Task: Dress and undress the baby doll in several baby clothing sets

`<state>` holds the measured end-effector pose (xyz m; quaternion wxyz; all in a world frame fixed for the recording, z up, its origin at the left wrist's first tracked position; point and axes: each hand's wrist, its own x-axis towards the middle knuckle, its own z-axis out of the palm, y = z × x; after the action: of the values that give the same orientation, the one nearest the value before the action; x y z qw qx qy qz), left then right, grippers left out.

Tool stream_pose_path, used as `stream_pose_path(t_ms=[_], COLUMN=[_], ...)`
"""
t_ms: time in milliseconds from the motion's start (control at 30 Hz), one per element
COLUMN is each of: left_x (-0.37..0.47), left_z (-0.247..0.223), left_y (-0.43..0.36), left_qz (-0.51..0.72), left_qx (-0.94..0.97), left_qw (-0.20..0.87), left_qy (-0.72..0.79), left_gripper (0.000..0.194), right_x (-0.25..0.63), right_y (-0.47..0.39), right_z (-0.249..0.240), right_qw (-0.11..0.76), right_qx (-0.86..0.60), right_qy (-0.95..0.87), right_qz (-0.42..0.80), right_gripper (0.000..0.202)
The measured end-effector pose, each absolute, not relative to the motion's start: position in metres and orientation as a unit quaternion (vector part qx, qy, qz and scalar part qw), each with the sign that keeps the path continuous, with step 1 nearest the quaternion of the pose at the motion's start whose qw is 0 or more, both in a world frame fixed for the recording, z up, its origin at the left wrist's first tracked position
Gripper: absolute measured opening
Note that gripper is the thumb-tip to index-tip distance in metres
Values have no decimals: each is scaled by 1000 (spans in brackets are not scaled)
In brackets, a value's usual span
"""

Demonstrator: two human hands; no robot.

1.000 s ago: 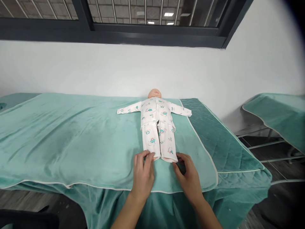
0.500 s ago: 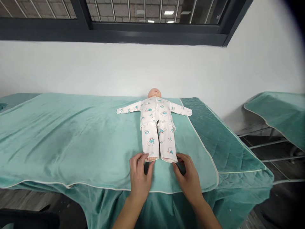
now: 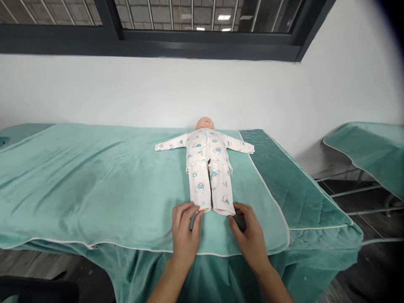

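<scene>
A baby doll lies face up on a light green blanket, its head toward the wall and its arms spread. It wears a white printed top and white printed trousers. My left hand pinches the hem of the left trouser leg between thumb and fingers. At the right trouser leg, my right hand holds the outer corner of the hem in a pinch. The doll's feet are mostly hidden inside the cuffs.
Darker green quilted cover shows at the bed's right end. Beyond it stands another green-covered bed with metal rails. A white wall and a dark window frame rise behind the doll.
My left hand has shifted slightly, its thumb and fingertips closer together on the cuff. The left hem has moved a little, covering more of the foot. My right hand has stayed in place.
</scene>
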<state>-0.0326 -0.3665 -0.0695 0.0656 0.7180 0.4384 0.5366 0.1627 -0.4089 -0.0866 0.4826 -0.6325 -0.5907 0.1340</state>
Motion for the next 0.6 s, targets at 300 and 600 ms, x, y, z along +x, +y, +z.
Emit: stream_pose_path(t_ms=[300, 600], left_x=[-33, -35], left_z=[-74, -80], left_y=[-368, -370], left_qz=[528, 518], left_qx=[726, 723], left_qw=[62, 61], left_qy=[436, 453], left_gripper=[30, 32], right_x=[162, 162], right_y=[-408, -409], right_z=[-87, -86], right_qw=[481, 483], right_qx=[-635, -634], right_qy=[-589, -588], right_qz=[138, 137], right_gripper=[29, 29])
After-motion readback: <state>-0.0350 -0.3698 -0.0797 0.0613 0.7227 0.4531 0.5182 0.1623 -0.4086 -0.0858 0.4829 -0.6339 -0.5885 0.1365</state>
